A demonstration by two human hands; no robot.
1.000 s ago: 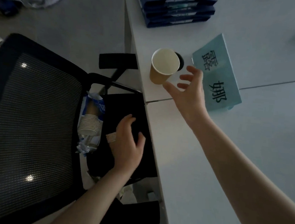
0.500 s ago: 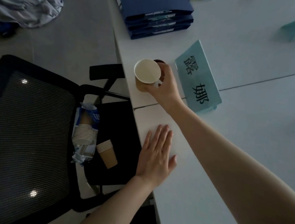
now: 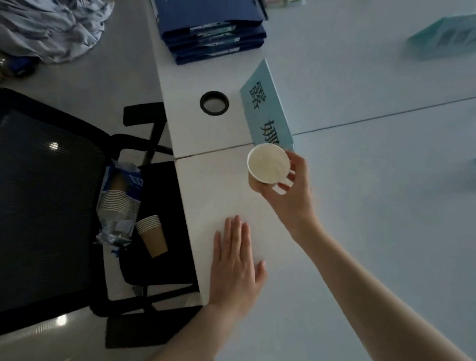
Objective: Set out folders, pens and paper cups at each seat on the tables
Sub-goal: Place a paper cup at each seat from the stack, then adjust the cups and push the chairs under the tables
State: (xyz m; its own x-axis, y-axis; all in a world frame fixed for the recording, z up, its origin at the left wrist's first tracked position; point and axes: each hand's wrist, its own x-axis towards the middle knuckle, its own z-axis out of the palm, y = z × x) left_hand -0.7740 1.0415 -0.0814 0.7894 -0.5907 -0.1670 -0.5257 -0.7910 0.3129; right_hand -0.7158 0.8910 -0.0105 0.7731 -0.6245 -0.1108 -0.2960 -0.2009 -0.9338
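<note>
My right hand (image 3: 290,196) grips a brown paper cup (image 3: 267,165) with a white inside, held upright above the white table (image 3: 371,220) just in front of a teal name card (image 3: 266,110). My left hand (image 3: 236,263) lies flat on the table near its left edge, fingers together, holding nothing. A stack of dark blue folders (image 3: 211,14) lies at the far end of the table. On the black chair's seat (image 3: 160,196) lie a short stack of brown cups (image 3: 151,234) and a torn plastic sleeve of cups (image 3: 118,201).
A round black cable hole (image 3: 214,103) sits in the table left of the name card. Two more teal cards (image 3: 454,35) stand at the far right. The mesh chair back (image 3: 27,205) fills the left. Crumpled grey cloth (image 3: 41,10) lies on the floor.
My right hand took hold of the cup beside the cable hole and carried it toward me, past the name card. My left hand left the chair and settled flat on the table.
</note>
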